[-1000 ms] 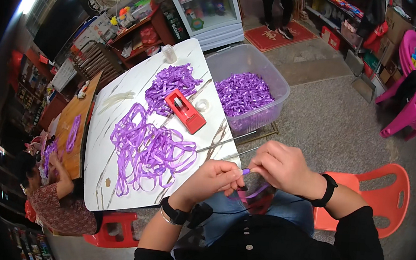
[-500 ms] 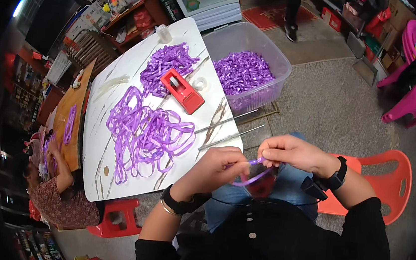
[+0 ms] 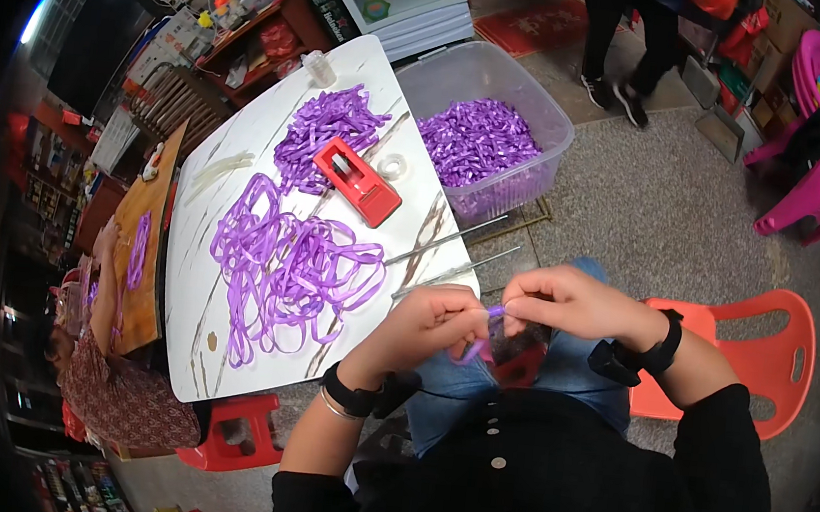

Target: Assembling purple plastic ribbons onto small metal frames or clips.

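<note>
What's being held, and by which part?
A purple ribbon, pinched by the left hand and right hand on either side of a short stretch; whether that's near an end can't be told.

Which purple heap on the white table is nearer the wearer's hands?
The loose heap of long ribbon loops; the compact heap of short pieces lies farther away.

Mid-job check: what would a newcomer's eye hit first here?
Tangled purple ribbon loops across the white table, with a purple pile behind them and purple pieces in the clear bin beyond the table's right edge. The red dispenser stands out beside the pile. Nearest, left hand and right hand pinch a purple strip.
</note>
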### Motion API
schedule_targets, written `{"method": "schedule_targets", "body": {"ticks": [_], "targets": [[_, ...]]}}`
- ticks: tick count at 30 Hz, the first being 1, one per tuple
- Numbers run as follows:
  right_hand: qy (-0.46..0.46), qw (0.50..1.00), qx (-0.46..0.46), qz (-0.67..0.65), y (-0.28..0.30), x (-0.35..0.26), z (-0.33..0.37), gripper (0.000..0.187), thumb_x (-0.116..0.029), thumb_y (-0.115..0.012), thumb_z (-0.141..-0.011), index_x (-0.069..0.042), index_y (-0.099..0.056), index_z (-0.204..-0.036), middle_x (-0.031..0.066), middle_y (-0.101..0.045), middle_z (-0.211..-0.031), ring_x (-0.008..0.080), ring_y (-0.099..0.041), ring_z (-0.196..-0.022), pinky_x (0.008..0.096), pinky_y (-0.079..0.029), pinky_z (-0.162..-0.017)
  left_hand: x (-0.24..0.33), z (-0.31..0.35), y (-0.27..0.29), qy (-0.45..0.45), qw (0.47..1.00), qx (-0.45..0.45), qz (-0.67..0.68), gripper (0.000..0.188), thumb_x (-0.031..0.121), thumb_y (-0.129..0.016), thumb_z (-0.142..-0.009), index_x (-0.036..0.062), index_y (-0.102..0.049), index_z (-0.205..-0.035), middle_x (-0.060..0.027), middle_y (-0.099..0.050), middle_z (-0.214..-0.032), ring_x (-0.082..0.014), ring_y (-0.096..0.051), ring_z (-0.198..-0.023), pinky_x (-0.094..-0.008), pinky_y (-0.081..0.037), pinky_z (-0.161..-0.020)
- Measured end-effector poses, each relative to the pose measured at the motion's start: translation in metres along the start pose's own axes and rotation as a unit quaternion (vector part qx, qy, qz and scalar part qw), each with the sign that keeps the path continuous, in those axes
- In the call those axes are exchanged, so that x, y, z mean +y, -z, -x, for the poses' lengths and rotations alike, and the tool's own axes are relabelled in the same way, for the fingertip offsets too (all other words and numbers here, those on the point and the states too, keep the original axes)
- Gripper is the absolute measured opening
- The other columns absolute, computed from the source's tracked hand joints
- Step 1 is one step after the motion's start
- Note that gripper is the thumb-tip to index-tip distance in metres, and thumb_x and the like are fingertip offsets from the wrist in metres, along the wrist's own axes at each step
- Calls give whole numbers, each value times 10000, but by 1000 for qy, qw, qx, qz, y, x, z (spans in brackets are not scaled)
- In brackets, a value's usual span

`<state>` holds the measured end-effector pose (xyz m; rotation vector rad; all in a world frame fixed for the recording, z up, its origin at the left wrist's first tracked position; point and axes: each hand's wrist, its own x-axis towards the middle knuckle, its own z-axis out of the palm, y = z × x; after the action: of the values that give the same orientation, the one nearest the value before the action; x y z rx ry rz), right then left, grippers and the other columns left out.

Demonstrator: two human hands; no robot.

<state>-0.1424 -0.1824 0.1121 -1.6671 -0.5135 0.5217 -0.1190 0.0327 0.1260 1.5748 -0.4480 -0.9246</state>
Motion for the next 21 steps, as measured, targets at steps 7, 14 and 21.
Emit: {"method": "schedule_targets", "body": {"ticks": [7,14,21], "targets": [[-102,939,-113,-310,3,24,-1,256,-250,-459,-885,-22,-571,-858,20,-594,-756,76,-544,-734,203,-395,-693,-1,-9,1,-236,926,10,-296,40,15,-535,-750,2,-558,-720,-69,-526,-661,-158,-530,-575,-250,-411,-508],[-45,992,-45,-109,3,8,2,255,-244,-462,-885,-10,-557,-849,28,-583,-744,70,-550,-702,195,-416,-660,9,-11,0,-96,978,-19,-183,102,5,-504,-773,-12,-556,-688,-45,-521,-635,-110,-545,-558,-215,-401,-485],[-96,905,-128,-395,3,40,9,222,-218,-504,-850,-15,-563,-782,17,-556,-671,74,-536,-637,181,-402,-603,6,-21,-3,-230,936,-59,-261,124,53,-508,-799,-6,-571,-710,-51,-540,-660,-148,-531,-617,-251,-413,-564]]}}
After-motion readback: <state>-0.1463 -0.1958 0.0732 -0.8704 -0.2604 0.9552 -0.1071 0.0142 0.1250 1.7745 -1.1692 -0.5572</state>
